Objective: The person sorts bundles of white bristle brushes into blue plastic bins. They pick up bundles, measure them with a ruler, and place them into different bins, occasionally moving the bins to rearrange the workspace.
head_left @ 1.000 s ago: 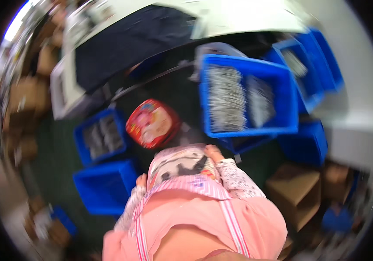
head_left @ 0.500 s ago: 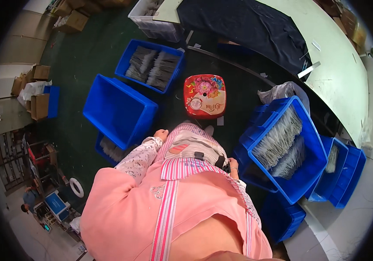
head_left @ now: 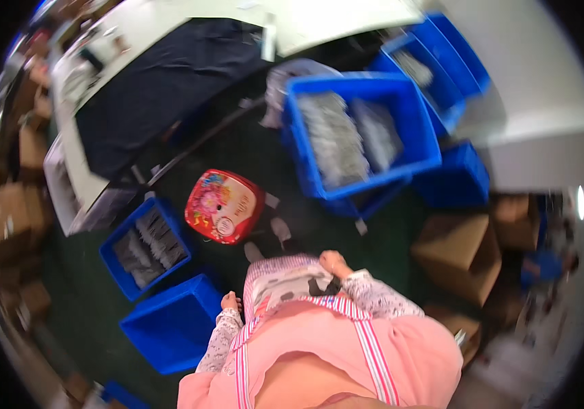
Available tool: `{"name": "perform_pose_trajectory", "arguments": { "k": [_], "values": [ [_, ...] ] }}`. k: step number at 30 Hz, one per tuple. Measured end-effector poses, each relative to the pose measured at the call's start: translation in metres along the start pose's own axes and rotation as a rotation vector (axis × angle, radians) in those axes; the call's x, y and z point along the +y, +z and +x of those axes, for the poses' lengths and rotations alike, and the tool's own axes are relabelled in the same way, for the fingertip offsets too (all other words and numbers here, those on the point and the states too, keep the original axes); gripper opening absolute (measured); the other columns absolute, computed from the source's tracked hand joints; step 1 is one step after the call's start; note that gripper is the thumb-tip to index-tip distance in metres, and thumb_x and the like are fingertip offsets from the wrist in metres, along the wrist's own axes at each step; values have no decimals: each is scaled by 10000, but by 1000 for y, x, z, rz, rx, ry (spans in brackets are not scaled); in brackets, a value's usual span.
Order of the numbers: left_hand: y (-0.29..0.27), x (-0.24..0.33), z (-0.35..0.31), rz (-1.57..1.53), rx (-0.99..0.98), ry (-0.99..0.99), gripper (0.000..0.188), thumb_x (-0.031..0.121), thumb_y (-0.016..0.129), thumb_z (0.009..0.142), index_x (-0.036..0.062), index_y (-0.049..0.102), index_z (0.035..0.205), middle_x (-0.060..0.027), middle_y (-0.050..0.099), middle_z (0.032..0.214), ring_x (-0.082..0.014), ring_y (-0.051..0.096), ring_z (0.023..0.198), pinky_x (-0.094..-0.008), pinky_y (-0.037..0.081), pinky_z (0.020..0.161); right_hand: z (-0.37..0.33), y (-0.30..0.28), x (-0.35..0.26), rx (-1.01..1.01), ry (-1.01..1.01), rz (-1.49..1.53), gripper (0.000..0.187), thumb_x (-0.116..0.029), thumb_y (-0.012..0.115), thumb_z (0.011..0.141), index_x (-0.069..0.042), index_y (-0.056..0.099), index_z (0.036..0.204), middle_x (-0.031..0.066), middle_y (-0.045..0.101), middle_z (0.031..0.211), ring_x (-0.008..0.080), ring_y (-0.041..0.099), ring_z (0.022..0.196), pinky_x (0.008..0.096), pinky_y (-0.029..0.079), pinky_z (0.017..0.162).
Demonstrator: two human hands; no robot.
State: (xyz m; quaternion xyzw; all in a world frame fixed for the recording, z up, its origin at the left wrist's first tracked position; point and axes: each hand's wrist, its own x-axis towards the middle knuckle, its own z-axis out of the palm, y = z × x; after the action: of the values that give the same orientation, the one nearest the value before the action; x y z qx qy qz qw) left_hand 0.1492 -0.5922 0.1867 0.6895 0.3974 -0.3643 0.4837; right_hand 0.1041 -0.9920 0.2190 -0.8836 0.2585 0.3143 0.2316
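Beside the apron hangs my left hand (head_left: 231,302), its fingers slightly apart and nothing seen in it. The nearest thing to it is an empty blue bin (head_left: 169,326). My right hand (head_left: 335,263) is loosely closed in front of the apron (head_left: 285,276), with no object visible in it. Close by it, a small black item (head_left: 324,286) lies against the apron. Ahead on the floor stands a red square stool (head_left: 225,206) with a flower print, near my shoes. The picture is somewhat blurred.
A large blue bin (head_left: 411,133) of pale bristle-like bundles (head_left: 333,140) stands ahead right. A smaller blue bin (head_left: 111,252) at left holds more bundles. Beyond is a white table (head_left: 333,27) with a dark cloth (head_left: 162,88). Cardboard boxes (head_left: 457,252) stand at right.
The view and my body have swung to the right, so the stool and bins appear farther left. My right hand has come away from beside the black item to the apron's front.
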Motion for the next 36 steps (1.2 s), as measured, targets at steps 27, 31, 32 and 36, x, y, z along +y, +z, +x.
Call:
{"name": "perform_pose_trajectory", "arguments": {
  "k": [27,31,32,36],
  "values": [
    [326,84,-100,216,-66,213,264,259,516,830,77,583,1010,-20,533,579,-91,433,395,-232,328,339,-64,-58,469,260,631,263,234,-287,561,761,-102,675,850,141,642,863,332,606,851,402,473,763],
    [373,90,-60,156,214,492,212,104,549,771,25,588,965,-67,585,666,-132,544,511,-276,455,464,-32,-149,413,595,719,435,274,-347,589,762,-90,667,816,159,633,812,349,605,786,415,479,691],
    [388,100,-53,245,318,603,221,112,557,772,24,585,973,-107,610,748,-181,593,637,-306,489,584,-19,-166,410,707,686,453,292,-364,590,765,-82,659,794,164,626,792,353,601,765,417,474,666],
    [447,180,-100,209,639,721,282,139,533,801,-7,540,1043,-187,605,945,-307,589,866,-367,447,792,28,-263,424,952,521,455,331,-384,543,816,-67,614,751,168,602,725,365,577,689,427,455,603]
  ]
}}
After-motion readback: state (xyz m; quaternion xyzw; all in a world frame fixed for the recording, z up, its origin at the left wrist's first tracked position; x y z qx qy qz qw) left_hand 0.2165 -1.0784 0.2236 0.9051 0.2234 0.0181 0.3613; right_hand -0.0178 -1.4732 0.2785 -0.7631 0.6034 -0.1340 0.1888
